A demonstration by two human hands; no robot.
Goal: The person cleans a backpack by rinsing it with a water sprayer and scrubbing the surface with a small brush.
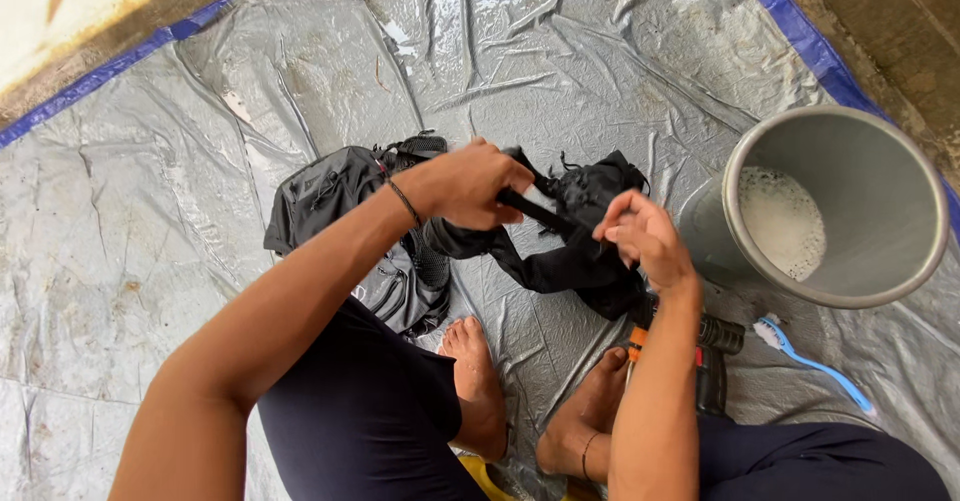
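Far left: wet grey tarp (120, 211) with a blue edge, bare concrete beyond it at the top corner.

Next, a grey-black backpack (345, 221) lies flat on the tarp, just left of the left hand and partly under that forearm. Nothing is gripping it.

Left hand (470, 183): fist closed around a black strap (535, 211), knuckles up, thin band on the wrist.

The strap runs down-right from the left fist into a crumpled black bag (585, 231), which is held just off the tarp between the two hands. The strap's long axis lies roughly left-right across the body and looks taut.

Right hand (640, 236): fingers bunched together, pinching the bag's fabric at its right side, thumb side toward the camera. What exactly is under the fingertips, cannot tell.

Both hands are on the bag. The left has the strap end, the right has the body, so the right is nearer the bulk.

Below the right forearm: a dark tool with an orange collar (705, 346), mostly hidden.

Right: a grey metal bucket (900, 271) with foamy water inside, well clear of the hands. A blue-handled brush (815, 366) lies on the tarp in front of it.

Person sits on the tarp, bare feet (480, 381) forward. Outdoor-looking floor.
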